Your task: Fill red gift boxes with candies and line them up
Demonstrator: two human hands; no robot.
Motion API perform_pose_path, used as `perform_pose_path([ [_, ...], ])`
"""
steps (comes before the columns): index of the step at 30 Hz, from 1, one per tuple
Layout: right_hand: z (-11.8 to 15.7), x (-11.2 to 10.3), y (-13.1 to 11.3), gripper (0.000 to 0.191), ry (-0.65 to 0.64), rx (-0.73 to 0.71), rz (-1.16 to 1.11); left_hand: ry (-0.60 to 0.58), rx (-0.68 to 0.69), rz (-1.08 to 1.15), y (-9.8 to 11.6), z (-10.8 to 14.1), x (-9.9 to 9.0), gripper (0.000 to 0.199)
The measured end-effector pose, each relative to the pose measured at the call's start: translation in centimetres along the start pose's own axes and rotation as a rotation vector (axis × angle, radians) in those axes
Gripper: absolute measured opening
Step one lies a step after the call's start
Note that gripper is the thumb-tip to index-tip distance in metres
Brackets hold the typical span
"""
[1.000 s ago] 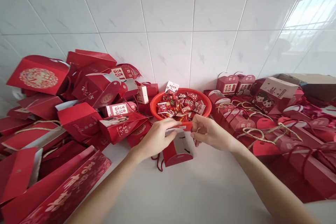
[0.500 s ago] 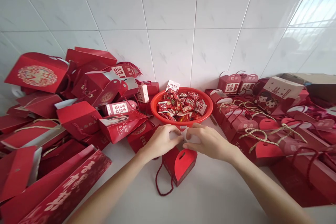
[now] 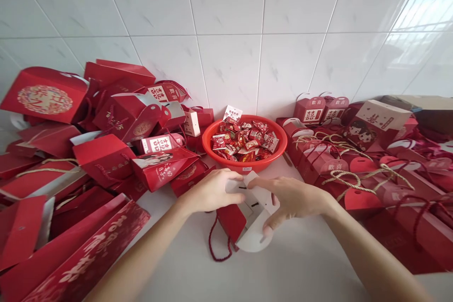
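A small red gift box (image 3: 231, 221) with a white inside stands on the table in front of me, its top opened up. Its rounded near flap is folded outward, showing the white side. A dark red cord handle hangs from the box's left side onto the table. My left hand (image 3: 213, 192) grips the far left edge, thumb on the inner side. My right hand (image 3: 297, 198) holds the right wall, with the thumb on the near flap. Just beyond the box is a red plastic basin (image 3: 208, 144) full of small wrapped candies (image 3: 247, 140).
Many red gift boxes (image 3: 106, 158) are heaped on the left. More boxes (image 3: 311, 111), several with rope or cord handles, stand in rows on the right. A white tiled wall (image 3: 226, 0) rises behind the white table (image 3: 219, 283).
The near flap, earlier upright with its red side showing, is now folded outward. My right thumb has come down onto it, and the box's white interior is exposed.
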State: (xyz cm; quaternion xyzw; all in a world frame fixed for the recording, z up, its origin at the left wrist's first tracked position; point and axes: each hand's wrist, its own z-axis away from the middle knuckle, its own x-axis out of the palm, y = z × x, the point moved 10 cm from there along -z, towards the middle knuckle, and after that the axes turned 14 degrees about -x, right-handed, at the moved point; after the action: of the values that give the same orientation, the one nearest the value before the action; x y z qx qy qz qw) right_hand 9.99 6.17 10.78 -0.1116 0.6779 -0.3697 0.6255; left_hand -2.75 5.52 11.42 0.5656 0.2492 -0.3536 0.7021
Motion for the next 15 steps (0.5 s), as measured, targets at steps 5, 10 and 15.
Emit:
perform_pose_path([
  [5, 0.1, 0.9, 0.5, 0.095, -0.074, 0.056, -0.031, -0.399, 0.010, -0.087, -2.1, 0.7, 0.4, 0.116],
  [10, 0.0, 1.5, 1.3, 0.103, -0.147, 0.130, -0.123, -0.492, -0.043, -0.226, -4.2, 0.6, 0.8, 0.138],
  [15, 0.5, 1.4, 2.8, 0.100, -0.133, 0.268, -0.238, -0.517, -0.034, -0.210, -4.4, -0.5, 1.9, 0.136],
])
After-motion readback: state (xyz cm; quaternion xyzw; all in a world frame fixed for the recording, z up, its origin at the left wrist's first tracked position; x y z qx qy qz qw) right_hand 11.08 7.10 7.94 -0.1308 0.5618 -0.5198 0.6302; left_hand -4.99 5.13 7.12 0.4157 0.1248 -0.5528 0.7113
